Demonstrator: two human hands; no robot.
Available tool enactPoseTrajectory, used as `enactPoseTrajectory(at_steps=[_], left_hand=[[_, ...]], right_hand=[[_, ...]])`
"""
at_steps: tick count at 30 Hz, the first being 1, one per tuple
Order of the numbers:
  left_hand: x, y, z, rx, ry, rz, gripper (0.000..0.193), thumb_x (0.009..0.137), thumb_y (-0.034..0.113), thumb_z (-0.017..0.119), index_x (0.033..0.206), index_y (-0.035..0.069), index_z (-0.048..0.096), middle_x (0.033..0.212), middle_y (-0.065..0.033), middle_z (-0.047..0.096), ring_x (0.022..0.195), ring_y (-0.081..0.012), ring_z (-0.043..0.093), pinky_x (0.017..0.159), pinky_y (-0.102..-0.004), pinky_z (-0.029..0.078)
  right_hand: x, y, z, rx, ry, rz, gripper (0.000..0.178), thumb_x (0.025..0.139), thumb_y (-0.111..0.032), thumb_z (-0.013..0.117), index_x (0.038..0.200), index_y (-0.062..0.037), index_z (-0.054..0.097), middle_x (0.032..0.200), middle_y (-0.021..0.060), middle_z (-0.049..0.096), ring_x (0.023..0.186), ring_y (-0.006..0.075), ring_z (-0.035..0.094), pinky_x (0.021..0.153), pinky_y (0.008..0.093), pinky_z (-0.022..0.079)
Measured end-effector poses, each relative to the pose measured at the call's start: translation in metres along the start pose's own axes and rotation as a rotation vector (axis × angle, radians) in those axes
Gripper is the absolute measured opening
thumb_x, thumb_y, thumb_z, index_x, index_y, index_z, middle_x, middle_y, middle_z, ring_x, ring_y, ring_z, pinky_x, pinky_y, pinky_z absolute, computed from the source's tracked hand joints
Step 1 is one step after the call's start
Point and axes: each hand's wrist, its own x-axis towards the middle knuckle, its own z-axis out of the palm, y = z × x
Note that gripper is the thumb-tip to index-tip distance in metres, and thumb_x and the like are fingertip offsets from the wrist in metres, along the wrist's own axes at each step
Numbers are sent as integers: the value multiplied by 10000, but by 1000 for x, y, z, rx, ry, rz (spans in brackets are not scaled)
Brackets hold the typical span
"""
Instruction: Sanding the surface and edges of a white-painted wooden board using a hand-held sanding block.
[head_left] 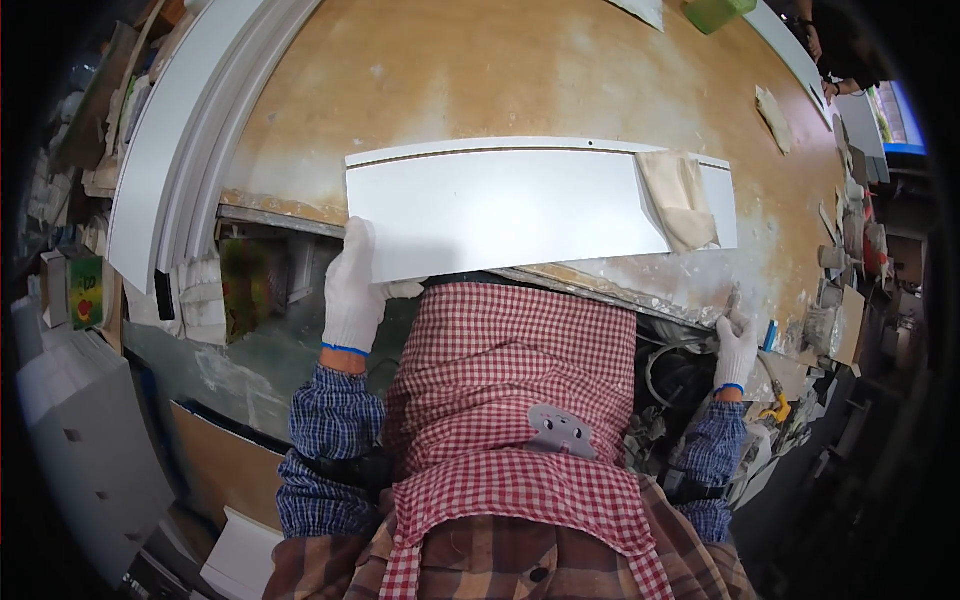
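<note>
A long white panel (pixel 500 210) with a groove along its far edge lies across the front of the worktable. My left hand (pixel 351 280), in a white knit glove with a blue cuff, grips the panel's left end. On the right part of the panel rests a folded cream cloth (pixel 679 200). My right hand (pixel 737 350), gloved the same way, is at the table's front edge, to the right of the panel and apart from it. Its fingers are curled, and a thin greyish piece seems to stick out beyond them; what it is I cannot make out.
Long white mouldings (pixel 195 150) stretch along the table's left side. A second cloth (pixel 773 120) and a green container (pixel 716 12) are on the brown, stained tabletop (pixel 480 80). Another person's hand (pixel 832 92) shows at the far right. A yellow-handled item (pixel 776 405) hangs near my right hand.
</note>
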Motion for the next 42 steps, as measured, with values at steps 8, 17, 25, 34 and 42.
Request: enactPoseTrajectory(at_steps=[8, 17, 25, 34, 42], left_hand=[[1, -2, 2, -122, -52, 30, 677, 1057, 495, 532, 1299, -137, 550, 1103, -218, 711, 871, -283, 761, 570, -367, 670], [-5, 6, 8, -41, 34, -36, 715, 1060, 515, 521, 1324, -150, 511, 1080, -201, 692, 836, -256, 755, 551, -336, 665], [-6, 8, 7, -37, 58, -48, 720, 1049, 500, 554, 1319, -165, 505, 1096, -205, 679, 849, -255, 751, 557, -331, 673], [-8, 8, 9, -55, 91, -60, 682, 1058, 463, 559, 1306, -170, 513, 1093, -196, 680, 839, -259, 748, 551, -363, 659], [-11, 9, 11, -95, 88, -17, 686, 1040, 448, 591, 1266, -197, 539, 1095, -199, 674, 839, -235, 738, 540, -332, 660]], right_hand=[[-18, -17, 3, 398, 0, 209, 323, 948, -95, 705, 1239, -3, 598, 1042, 61, 655, 856, 123, 629, 649, 293, 573], [-68, -104, 21, 436, -184, 13, 180, 952, -62, 684, 1128, -27, 672, 866, -29, 607, 714, 84, 570, 640, 245, 498], [-115, -244, 175, 99, -321, -1084, 136, 882, -44, 713, 1017, -58, 716, 813, 108, 623, 700, 228, 605, 640, 338, 486], [-118, -262, 208, -71, -273, -1280, 314, 843, -48, 767, 1152, -105, 759, 804, 81, 659, 727, 253, 636, 665, 355, 516], [-115, -261, 210, 35, -326, -1343, 288, 835, -29, 767, 1119, -78, 781, 891, 113, 726, 776, 263, 664, 697, 355, 528]])
